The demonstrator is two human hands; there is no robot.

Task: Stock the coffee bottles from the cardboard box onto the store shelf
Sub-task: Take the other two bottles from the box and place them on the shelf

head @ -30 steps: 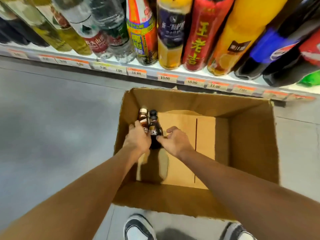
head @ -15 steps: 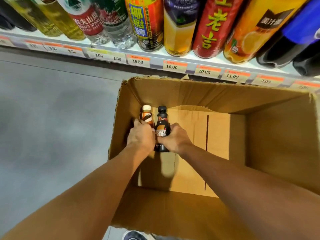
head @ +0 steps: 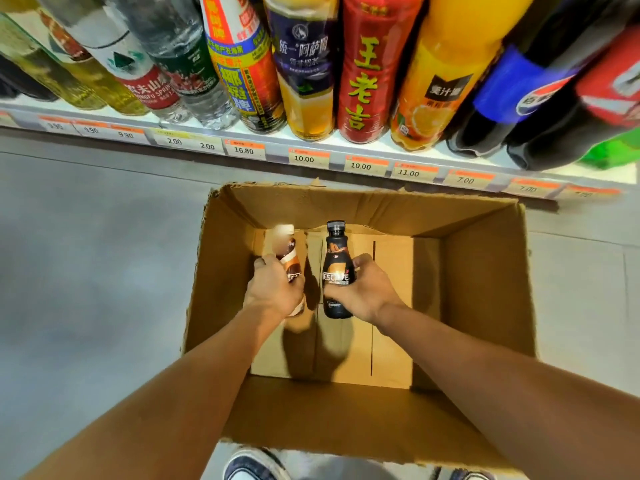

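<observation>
An open cardboard box (head: pixel 485 289) stands on the floor below the store shelf (head: pixel 311 143). My left hand (head: pixel 275 289) grips a brown-and-white coffee bottle (head: pixel 289 254) with a white cap, blurred by motion. My right hand (head: pixel 367 289) grips a black coffee bottle (head: pixel 337 265) with a black cap. Both bottles are upright, held apart from each other above the box floor. No other bottles show inside the box.
Large drink bottles (head: pixel 367 71) of water, tea, juice and cola fill the shelf above a strip of price tags (head: pixel 308 157). Grey floor (head: pixel 86 254) lies left of the box. My shoes (head: pixel 249 465) show at the bottom edge.
Both hands have closed on the two bottles and lifted them off the box's floor, drawing them apart. The camera has moved closer to the box.
</observation>
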